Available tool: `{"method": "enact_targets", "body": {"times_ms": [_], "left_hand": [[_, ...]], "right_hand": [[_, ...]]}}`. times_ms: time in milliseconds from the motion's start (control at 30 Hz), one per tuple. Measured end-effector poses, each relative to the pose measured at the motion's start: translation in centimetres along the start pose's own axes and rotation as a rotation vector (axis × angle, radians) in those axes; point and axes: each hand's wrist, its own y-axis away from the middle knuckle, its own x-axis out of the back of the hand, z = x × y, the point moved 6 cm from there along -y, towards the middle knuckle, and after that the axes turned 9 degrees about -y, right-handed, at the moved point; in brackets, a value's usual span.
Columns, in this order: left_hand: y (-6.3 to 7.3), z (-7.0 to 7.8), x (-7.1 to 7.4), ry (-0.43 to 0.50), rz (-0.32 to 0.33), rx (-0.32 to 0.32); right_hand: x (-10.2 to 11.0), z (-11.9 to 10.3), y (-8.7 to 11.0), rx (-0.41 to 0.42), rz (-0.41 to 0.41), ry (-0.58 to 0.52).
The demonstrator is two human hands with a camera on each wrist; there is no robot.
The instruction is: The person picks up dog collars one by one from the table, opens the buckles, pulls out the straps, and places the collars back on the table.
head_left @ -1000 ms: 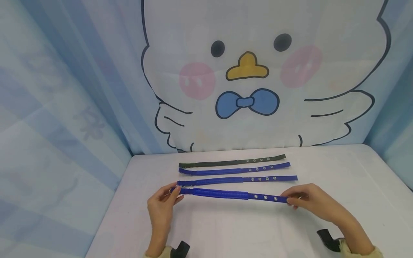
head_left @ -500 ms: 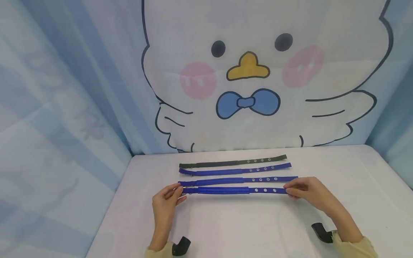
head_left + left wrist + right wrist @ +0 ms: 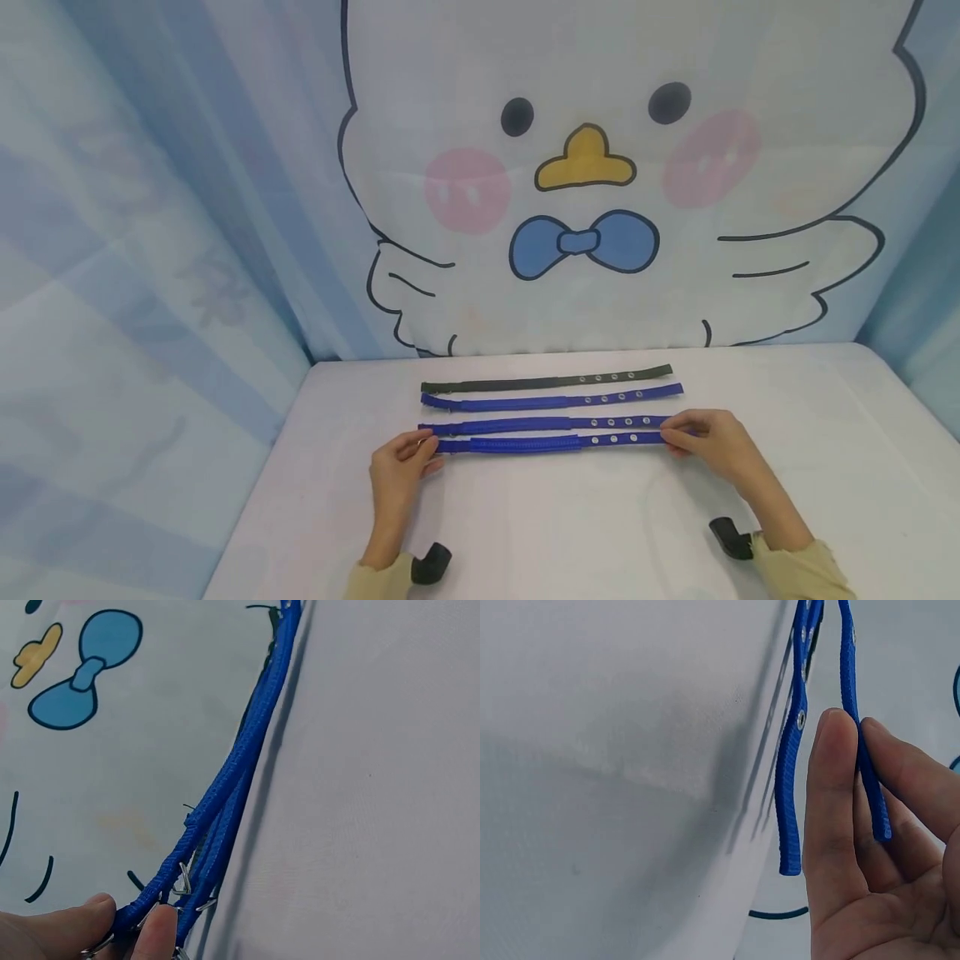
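My left hand point(image 3: 397, 483) pinches the left end of a blue collar point(image 3: 525, 444), and my right hand point(image 3: 716, 446) pinches its right end. The collar is stretched level between them, with a padded middle and metal eyelets toward the right. In the right wrist view its tip sticks out past the thumb and forefinger. Metal rings point(image 3: 182, 879) show near the left fingers; the end under them is partly hidden. Just behind lies a second blue collar point(image 3: 517, 425), its right tip hidden by my right hand. Farther back lie another blue collar point(image 3: 517, 404) and a dark green collar point(image 3: 495, 384).
All of this is on a white-covered table point(image 3: 555, 533). A curtain with a cartoon bird point(image 3: 581, 308) hangs along the back edge, and a blue-white curtain point(image 3: 150, 333) at the left. Black wrist mounts point(image 3: 431, 564) sit at both sleeves.
Both hands have carried the held collar away from me, bringing it close to the second blue collar. Its slant has levelled out, and my left hand has shifted slightly right. The other collars lie as before.
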Motion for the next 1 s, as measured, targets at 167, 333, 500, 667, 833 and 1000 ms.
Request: {"method": "enact_targets", "body": {"times_ms": [167,333,500,667,833,1000], "left_hand": [[0.0,-0.2,-0.1,-0.006,-0.003,-0.004],[-0.1,-0.4,-0.2,-0.039,-0.004,-0.001],[0.1,-0.4,0.0,-0.023,-0.016,-0.006],[0.3,-0.5,0.2,-0.024,-0.010,-0.001],[0.4,-0.8,0.4,-0.052,-0.001,0.012],[0.7,-0.6,0.8,-0.081,-0.003,-0.012]], "right_hand": [[-0.3,0.2,-0.2,-0.021,0.033,0.033],[-0.4,0.4,-0.2,-0.027,0.044,0.071],[-0.3,0.3,-0.2,-0.004,0.060,0.074],[-0.3,0.3,0.0,0.017,0.074,0.108],[-0.2,0.4,0.4,0.016,0.068,0.114],[0.1,0.2,0.9,0.018,0.066,0.121]]}}
